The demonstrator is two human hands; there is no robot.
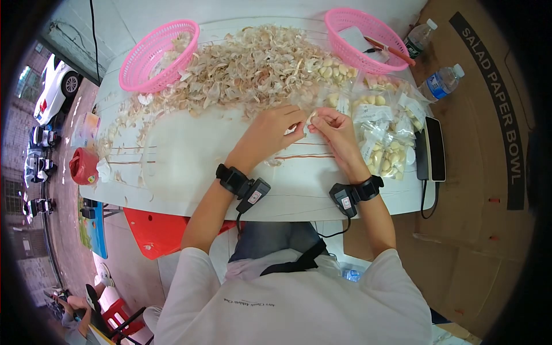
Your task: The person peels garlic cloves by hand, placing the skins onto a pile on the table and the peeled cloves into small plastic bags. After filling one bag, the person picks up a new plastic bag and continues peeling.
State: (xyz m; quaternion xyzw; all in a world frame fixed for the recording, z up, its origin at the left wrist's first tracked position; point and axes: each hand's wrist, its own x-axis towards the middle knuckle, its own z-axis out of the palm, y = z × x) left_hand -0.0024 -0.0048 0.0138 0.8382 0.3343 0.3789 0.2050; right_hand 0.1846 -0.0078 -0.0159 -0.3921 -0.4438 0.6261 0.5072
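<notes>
Near the middle of the white table (230,195), my left hand (275,131) has its fingers curled with thumb and fingertips together; anything between them is hidden. Just to its right, my right hand (336,131) pinches a small pale garlic clove (312,119) between thumb and fingers. The two hands are close, with a narrow gap between the fingertips. Behind them spreads a large heap of garlic skins (247,72). Peeled cloves (336,71) lie at the heap's right side. Clear bags of peeled cloves (394,156) sit right of my right hand.
Pink baskets stand at the back left (129,63) and back right (332,29). Two bottles (440,84) and a phone (435,148) are on the right, beside a large cardboard sheet (474,144). A red container (84,167) stands at the left edge. A seated person is at lower left.
</notes>
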